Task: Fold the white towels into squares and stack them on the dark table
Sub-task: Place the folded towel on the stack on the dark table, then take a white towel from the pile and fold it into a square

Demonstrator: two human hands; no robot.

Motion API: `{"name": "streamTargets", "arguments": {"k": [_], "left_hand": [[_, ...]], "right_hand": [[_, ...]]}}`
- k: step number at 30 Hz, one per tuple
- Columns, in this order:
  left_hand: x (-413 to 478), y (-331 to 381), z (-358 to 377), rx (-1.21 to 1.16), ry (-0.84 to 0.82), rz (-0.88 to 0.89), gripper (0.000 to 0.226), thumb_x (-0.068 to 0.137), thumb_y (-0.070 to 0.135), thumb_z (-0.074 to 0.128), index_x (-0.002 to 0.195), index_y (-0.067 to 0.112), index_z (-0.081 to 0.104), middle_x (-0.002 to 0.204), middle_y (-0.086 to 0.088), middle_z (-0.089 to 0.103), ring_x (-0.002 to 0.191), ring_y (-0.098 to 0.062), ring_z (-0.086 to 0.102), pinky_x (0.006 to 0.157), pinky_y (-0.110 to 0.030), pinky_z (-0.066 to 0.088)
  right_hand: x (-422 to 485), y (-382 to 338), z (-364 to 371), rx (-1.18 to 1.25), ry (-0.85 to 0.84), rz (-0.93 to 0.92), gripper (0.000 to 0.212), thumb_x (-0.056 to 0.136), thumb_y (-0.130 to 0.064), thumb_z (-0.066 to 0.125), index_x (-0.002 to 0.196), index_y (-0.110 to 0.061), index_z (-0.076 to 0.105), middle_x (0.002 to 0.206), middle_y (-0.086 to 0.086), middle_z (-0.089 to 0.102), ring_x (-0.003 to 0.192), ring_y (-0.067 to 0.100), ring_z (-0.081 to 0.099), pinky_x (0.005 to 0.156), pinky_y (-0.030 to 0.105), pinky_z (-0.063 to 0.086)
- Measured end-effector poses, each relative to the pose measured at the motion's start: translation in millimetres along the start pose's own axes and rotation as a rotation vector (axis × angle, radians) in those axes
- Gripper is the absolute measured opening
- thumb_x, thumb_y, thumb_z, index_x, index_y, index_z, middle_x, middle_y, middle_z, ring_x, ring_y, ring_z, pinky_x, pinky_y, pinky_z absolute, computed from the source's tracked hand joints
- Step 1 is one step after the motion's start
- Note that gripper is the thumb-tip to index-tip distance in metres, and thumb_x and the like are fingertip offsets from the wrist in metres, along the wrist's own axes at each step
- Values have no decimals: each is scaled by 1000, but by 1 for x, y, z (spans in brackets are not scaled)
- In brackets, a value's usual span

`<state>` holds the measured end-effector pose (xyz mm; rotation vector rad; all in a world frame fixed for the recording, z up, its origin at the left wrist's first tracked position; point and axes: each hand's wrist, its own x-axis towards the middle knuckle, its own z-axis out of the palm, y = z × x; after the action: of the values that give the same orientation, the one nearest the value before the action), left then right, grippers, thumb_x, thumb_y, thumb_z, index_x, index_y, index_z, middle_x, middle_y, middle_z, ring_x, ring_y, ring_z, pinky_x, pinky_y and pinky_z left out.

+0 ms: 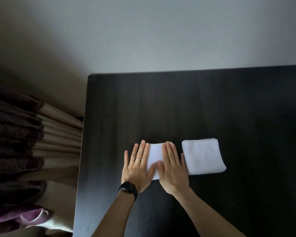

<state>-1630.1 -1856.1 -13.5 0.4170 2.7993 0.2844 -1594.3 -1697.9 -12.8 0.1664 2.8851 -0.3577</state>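
Note:
A folded white towel (155, 153) lies on the dark table (212, 103), near its front left part. My left hand (138, 166), with a ring and a black watch at the wrist, presses flat on the towel's left side, fingers straight. My right hand (172, 165) presses flat on its right side, fingers straight, and hides much of the cloth. Just to the right, apart from my hands, sits a stack of folded white towels (203, 155), square in shape, with several layers showing at its far edge.
The table's left edge runs close to hanging curtains (41, 142), dark purple and beige. A pale wall (161, 31) stands behind the table's far edge. Bare dark tabletop stretches behind and to the right of the towels.

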Motion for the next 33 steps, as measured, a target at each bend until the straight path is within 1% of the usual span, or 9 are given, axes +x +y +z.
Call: {"name": "streamTargets", "arguments": {"k": [3,5,7,9,14,17,22,27,33], "left_hand": [[-1,2,-9,22,-64,-30,75,100,64,19,159,21,1,165,5,-6,152,-17,0,122,-47,2],[0,7,-19,42,-134,-47,75,100,63,14,157,22,-13,160,8,-25,152,-17,-9,123,-46,-4],[0,17,-33,62,-202,-62,74,99,62,9,154,23,-23,154,8,-37,151,-18,-17,122,-47,-6],[-3,28,-50,113,-223,-71,72,98,60,9,154,25,-22,153,5,-37,151,-22,-17,121,-51,-5],[-29,68,-82,259,-335,-128,67,101,55,21,154,37,-17,161,-2,-28,150,-30,-18,119,-61,-6],[-47,122,-95,252,-353,-88,71,100,56,28,155,39,-13,163,-1,-22,151,-30,-17,118,-62,-5],[-90,275,-99,118,-248,153,73,94,59,41,156,41,6,166,3,-4,152,-27,-8,120,-58,-5],[-151,456,-83,15,-169,495,71,93,61,43,155,43,14,165,5,11,152,-21,0,121,-54,1],[-241,667,-75,-87,-106,947,64,95,59,43,153,39,25,164,4,18,152,-18,6,122,-50,6]], "right_hand": [[3,-3,-13,31,-80,14,64,103,-50,21,158,-18,18,165,2,16,153,19,13,118,47,25],[4,-5,-25,34,-144,10,66,102,-53,21,158,-19,17,165,2,17,152,21,15,118,51,28],[4,-3,-48,13,-209,-33,70,101,-54,31,158,-20,10,167,1,6,154,22,5,122,52,15],[-5,2,-74,14,-205,-61,72,101,-51,39,159,-22,6,167,1,-2,154,24,-2,122,47,2],[-81,58,-135,196,-94,39,58,102,-46,43,155,-33,25,166,-8,11,153,16,10,122,34,15],[-145,125,-161,291,-31,145,51,103,-42,42,152,-35,32,164,-9,18,152,13,11,120,33,18],[-273,250,-198,338,137,331,46,101,-38,47,146,-35,43,160,-5,30,151,13,15,120,37,20],[-419,356,-236,318,357,555,42,102,-39,47,142,-31,51,157,-1,37,150,18,20,120,42,24],[-593,454,-276,266,668,825,42,99,-44,51,140,-34,54,154,-1,42,150,17,22,121,32,19]]}}
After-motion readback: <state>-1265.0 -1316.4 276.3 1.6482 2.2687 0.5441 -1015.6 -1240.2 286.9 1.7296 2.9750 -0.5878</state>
